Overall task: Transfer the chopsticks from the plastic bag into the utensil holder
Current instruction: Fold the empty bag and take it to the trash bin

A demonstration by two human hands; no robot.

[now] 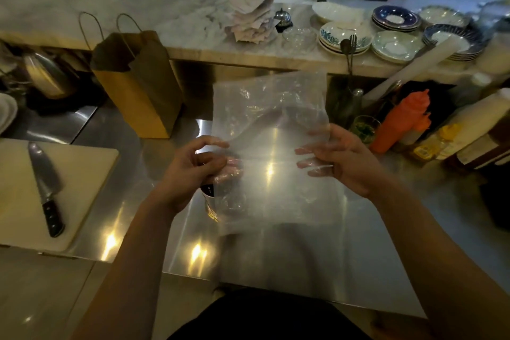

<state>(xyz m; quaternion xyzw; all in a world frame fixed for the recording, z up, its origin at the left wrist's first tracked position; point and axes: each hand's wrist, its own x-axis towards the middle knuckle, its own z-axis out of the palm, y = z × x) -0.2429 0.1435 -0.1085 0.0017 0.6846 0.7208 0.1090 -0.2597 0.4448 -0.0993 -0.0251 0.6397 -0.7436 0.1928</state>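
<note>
Steel worktop [276,270], person standing at it. Plastic bag [273,130] held up above it: thin, limp, slippery film, near weightless; best pinched at the edges. Left hand [190,171] and right hand [339,157] each pinch a side. Utensil holder [210,201] sits under the left hand, partly hidden. No chopsticks discernible in the bag.

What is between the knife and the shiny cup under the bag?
The head view shows the left hand and forearm crossing there, over bare steel counter. The knife lies on a cutting board; the cup sits under the bag.
</note>
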